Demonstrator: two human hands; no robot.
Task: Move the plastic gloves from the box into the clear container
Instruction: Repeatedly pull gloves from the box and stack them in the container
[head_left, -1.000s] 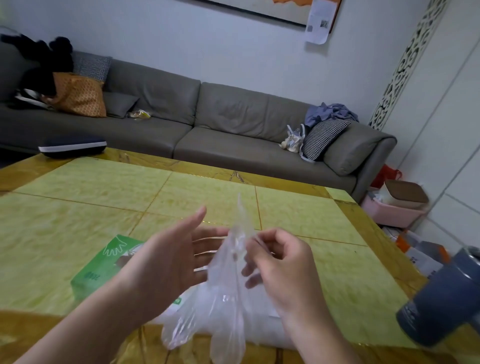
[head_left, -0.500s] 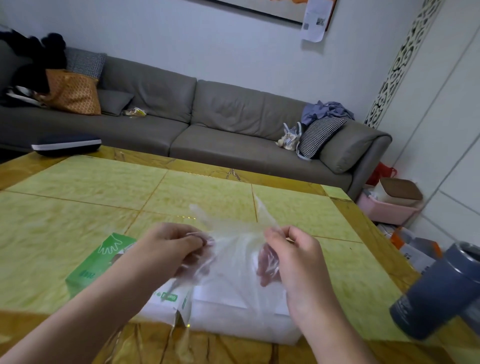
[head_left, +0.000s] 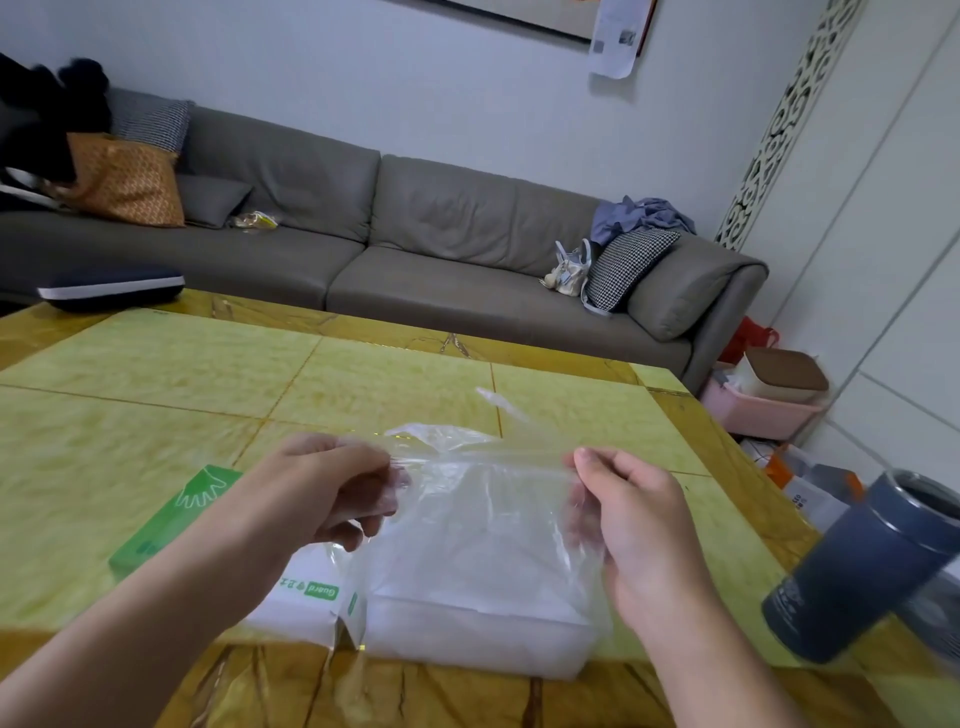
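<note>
The left hand (head_left: 332, 488) and right hand (head_left: 628, 512) each pinch an edge of a thin, transparent plastic glove (head_left: 483, 499), stretched just above the clear rectangular plastic container (head_left: 478, 631). It looks weightless, limp and clingy, best held by its edges. The container seems to hold a whitish stack; the green-and-white cardboard box (head_left: 171, 514) lies beside it, contents hidden.

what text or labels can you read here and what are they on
"Guard", seen upside down, on the green and white glove box.
Characters beside it: too blurred to read.
Print on the dark tumbler: too small to read.
Codes on the wall paper: unreadable.
</note>
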